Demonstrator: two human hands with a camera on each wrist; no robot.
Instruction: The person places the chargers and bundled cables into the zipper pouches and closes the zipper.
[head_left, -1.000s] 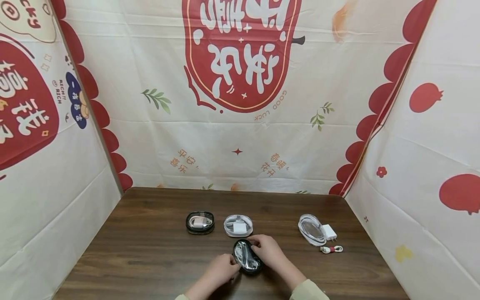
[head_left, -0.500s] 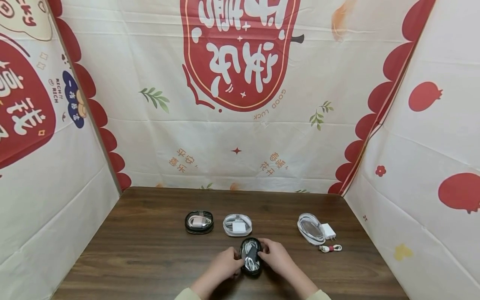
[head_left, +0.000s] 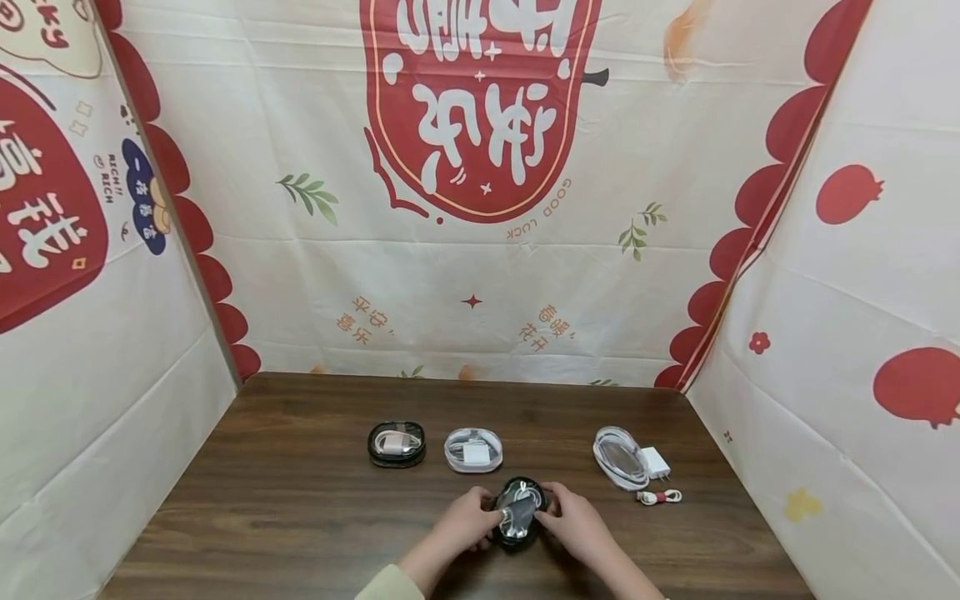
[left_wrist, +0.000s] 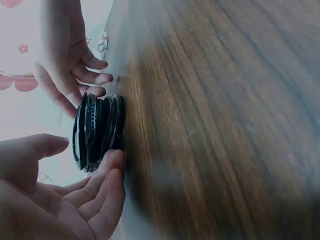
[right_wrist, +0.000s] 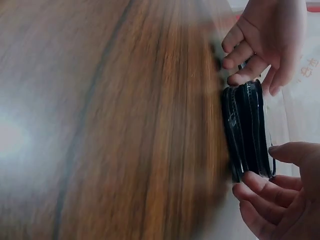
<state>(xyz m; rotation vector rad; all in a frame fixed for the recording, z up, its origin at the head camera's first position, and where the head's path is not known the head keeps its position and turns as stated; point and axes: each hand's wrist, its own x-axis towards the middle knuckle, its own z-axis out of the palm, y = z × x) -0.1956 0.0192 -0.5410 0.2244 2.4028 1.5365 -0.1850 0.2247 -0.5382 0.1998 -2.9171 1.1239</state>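
In the head view, a black oval zip case [head_left: 518, 518] with a clear top lies near the table's front, a white cable showing inside. My left hand [head_left: 463, 523] holds its left side, the thumb at the top rim. Across from it, my right hand [head_left: 577, 523] grips the right side between thumb and fingers. The left wrist view shows the case [left_wrist: 97, 131] edge-on, its zip teeth along the side, with left-hand fingertips [left_wrist: 116, 159] touching it. From the right wrist, the case [right_wrist: 247, 131] stands between both hands, close to the tabletop.
Behind the hands sit a black case [head_left: 397, 445] and a white case [head_left: 473, 451], each with a charger and cable visible. To the right lie a coiled white cable [head_left: 621, 458], a white plug adapter [head_left: 656, 463] and a short cable [head_left: 660, 497] with a red band. Printed cloth walls surround the table.
Both hands have shifted right with the black zip case, which has also turned between them. Its clear top still faces up. The other things have stayed put.
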